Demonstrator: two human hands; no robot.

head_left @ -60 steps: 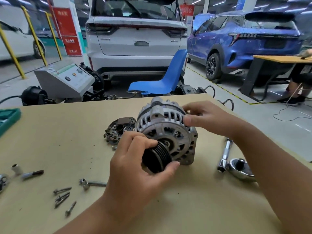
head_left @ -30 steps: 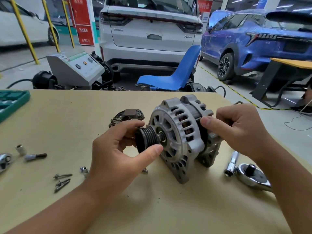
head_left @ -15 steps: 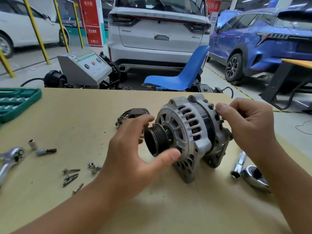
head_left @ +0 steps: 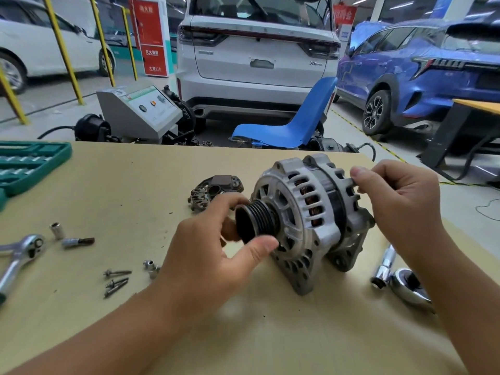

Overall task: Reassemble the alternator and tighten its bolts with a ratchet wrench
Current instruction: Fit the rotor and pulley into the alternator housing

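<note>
While the ribbed grey cast-metal alternator [head_left: 311,220] is standing on the tan counter [head_left: 113,185], the left hand [head_left: 213,255] is gripping its black grooved pulley [head_left: 255,221] and the right hand [head_left: 400,201] is pinching its rear housing.

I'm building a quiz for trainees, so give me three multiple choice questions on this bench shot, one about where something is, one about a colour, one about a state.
1. Where does the rectifier plate lie?
A. behind the alternator's pulley end
B. inside the socket tray
C. on the chair

2. What colour is the socket tray?
A. red
B. green
C. yellow

3. What is the left hand doing?
A. lying flat on the table
B. holding a ratchet
C. gripping the pulley

Answers:
1 A, it lies on the table just beyond the alternator.
2 B, its plastic is green.
3 C, thumb and fingers curl round the black pulley, while the right hand pinches the rear housing.
</note>
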